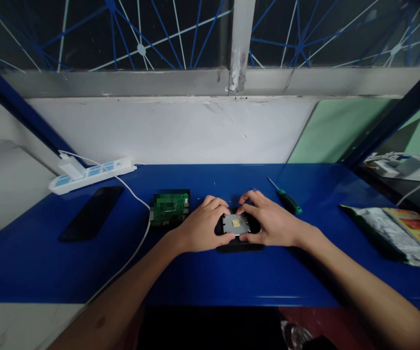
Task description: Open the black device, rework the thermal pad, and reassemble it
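A silver metal plate [241,227] with a small yellowish square pad [236,223] on it lies over a black plastic case [241,246] on the table. My left hand [206,224] grips the plate's left side, thumb at the near edge and fingers at the far edge. On the right side my right hand [264,218] grips it the same way. The hands cover much of the case, and whether the plate rests inside it I cannot tell. Left of my left hand sits a green circuit board [169,206] in a dark housing, partly pixelated.
Behind my right hand lies a green-and-black screwdriver [288,200]. A black phone [92,214] and a white power strip [95,173] are at the left. A white cable [137,245] crosses the blue table [202,287]. A shiny packet [388,236] lies at the right.
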The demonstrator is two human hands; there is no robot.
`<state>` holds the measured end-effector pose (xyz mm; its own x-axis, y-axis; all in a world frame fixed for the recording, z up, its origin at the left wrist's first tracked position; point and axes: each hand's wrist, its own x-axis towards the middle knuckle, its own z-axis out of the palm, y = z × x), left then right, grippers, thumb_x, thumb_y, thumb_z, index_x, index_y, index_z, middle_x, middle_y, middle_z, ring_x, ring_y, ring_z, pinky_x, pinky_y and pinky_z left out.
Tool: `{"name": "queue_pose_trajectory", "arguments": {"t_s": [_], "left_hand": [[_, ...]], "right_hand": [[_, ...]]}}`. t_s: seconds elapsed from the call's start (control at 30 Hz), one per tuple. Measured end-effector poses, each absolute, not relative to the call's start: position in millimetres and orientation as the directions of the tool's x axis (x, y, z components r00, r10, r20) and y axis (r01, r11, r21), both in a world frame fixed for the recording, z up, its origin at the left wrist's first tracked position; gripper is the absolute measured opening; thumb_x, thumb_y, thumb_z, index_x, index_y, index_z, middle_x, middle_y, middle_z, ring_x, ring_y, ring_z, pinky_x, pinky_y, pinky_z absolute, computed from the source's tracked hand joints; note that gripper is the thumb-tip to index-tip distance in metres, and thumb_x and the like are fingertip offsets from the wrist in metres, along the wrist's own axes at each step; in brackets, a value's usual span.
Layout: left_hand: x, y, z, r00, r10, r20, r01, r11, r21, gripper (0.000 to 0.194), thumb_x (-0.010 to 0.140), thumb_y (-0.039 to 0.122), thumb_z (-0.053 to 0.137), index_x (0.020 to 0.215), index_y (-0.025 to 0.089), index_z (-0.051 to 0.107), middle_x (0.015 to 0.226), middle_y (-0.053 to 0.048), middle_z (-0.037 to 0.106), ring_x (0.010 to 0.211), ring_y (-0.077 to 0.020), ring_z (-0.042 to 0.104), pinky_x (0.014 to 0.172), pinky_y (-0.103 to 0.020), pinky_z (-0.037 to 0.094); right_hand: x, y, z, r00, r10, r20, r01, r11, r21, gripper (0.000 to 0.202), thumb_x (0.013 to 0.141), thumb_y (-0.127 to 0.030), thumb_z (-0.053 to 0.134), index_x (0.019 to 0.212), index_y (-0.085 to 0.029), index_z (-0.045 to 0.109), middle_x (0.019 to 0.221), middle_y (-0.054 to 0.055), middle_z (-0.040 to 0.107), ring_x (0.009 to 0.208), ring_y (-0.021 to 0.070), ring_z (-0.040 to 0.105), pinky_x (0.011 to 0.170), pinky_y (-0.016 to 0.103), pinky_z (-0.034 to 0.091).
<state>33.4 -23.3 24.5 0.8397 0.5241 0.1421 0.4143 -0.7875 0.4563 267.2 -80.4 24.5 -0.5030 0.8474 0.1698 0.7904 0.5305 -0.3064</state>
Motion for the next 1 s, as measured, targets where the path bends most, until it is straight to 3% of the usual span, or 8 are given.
{"name": "queue_pose_trajectory", "arguments": {"t_s": [0.33, 0.63, 0.7, 0.8, 0.9, 1.0], "left_hand": [[32.4, -22.4, 19.0, 0.846, 0.511, 0.148, 0.396, -0.791, 0.467, 0.031, 0.084, 0.033, 0.074, 0.110, 0.022, 0.062, 0.124, -0.008, 0.060, 0.121, -0.0291, 0.050, 0.102, -0.045, 0.047], [32.3, -21.1, 18.8, 0.848, 0.511, 0.139, 0.401, -0.791, 0.461, 0.029, 0.086, 0.034, 0.073, 0.111, 0.022, 0.063, 0.123, -0.007, 0.061, 0.119, -0.0280, 0.051, 0.101, -0.044, 0.048], [31.4, -20.3, 17.8, 0.848, 0.508, 0.154, 0.393, -0.795, 0.462, 0.030, 0.087, 0.036, 0.073, 0.112, 0.023, 0.063, 0.123, -0.007, 0.062, 0.120, -0.0281, 0.051, 0.101, -0.045, 0.048], [29.9, -19.5, 16.6, 0.851, 0.499, 0.162, 0.389, -0.807, 0.444, 0.030, 0.089, 0.040, 0.071, 0.113, 0.023, 0.064, 0.125, -0.008, 0.062, 0.122, -0.0295, 0.050, 0.102, -0.046, 0.048], [29.2, -19.4, 16.5, 0.849, 0.502, 0.164, 0.397, -0.811, 0.430, 0.031, 0.090, 0.040, 0.070, 0.116, 0.023, 0.065, 0.127, -0.008, 0.062, 0.123, -0.0304, 0.050, 0.103, -0.047, 0.048], [29.4, -19.9, 17.1, 0.848, 0.502, 0.168, 0.396, -0.812, 0.428, 0.032, 0.089, 0.039, 0.070, 0.117, 0.023, 0.065, 0.127, -0.008, 0.063, 0.123, -0.0298, 0.050, 0.103, -0.046, 0.048]], "right_hand": [[271.7, -78.4, 26.9, -0.515, 0.848, 0.125, 0.798, 0.527, -0.291, 0.051, 0.079, -0.054, 0.076, 0.114, -0.019, 0.065, 0.121, 0.013, 0.057, 0.115, 0.0329, 0.056, 0.111, 0.061, 0.040], [272.5, -78.4, 28.6, -0.515, 0.848, 0.124, 0.791, 0.527, -0.312, 0.055, 0.080, -0.059, 0.074, 0.116, -0.018, 0.067, 0.122, 0.015, 0.060, 0.116, 0.0331, 0.057, 0.103, 0.058, 0.048], [272.5, -77.7, 28.7, -0.505, 0.845, 0.174, 0.787, 0.534, -0.309, 0.053, 0.085, -0.059, 0.069, 0.118, -0.018, 0.066, 0.120, 0.014, 0.062, 0.114, 0.0316, 0.059, 0.101, 0.055, 0.050], [274.8, -74.1, 26.4, -0.372, 0.872, 0.319, 0.842, 0.462, -0.279, 0.037, 0.098, -0.048, 0.055, 0.120, -0.020, 0.065, 0.115, 0.013, 0.067, 0.108, 0.0295, 0.062, 0.096, 0.052, 0.053], [279.9, -67.7, 18.4, -0.176, 0.880, 0.442, 0.908, 0.318, -0.273, 0.030, 0.101, -0.040, 0.047, 0.116, -0.023, 0.066, 0.108, 0.011, 0.069, 0.103, 0.0297, 0.065, 0.093, 0.052, 0.055], [285.2, -61.6, 6.3, -0.113, 0.901, 0.419, 0.948, 0.224, -0.226, 0.035, 0.102, -0.040, 0.043, 0.121, -0.021, 0.065, 0.107, 0.013, 0.068, 0.104, 0.0317, 0.065, 0.089, 0.051, 0.056]]}}
